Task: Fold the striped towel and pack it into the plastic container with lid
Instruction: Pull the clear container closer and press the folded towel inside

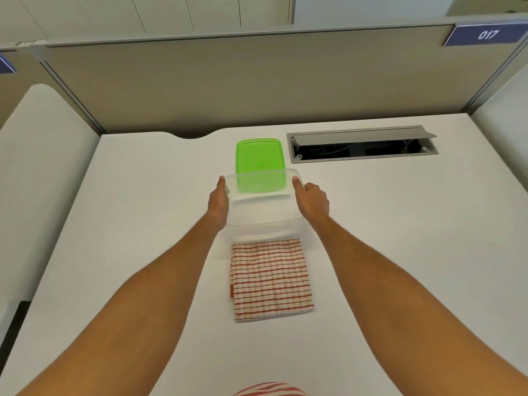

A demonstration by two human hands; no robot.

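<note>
The red-and-white striped towel (270, 280) lies folded into a rectangle on the white desk, near me. Just beyond it is the clear plastic container (261, 205), open at the top and with nothing in it. My left hand (219, 202) grips its left side and my right hand (311, 200) grips its right side, thumbs on the rim. The container appears held slightly above the desk, over the towel's far edge. The green lid (258, 155) lies flat on the desk behind the container, partly seen through its clear wall.
A grey cable hatch (363, 144) stands open in the desk at the back right. A beige partition (257, 81) closes off the far edge. The white desk (400, 238) stretches to both sides. A striped garment (268, 390) shows at the bottom edge.
</note>
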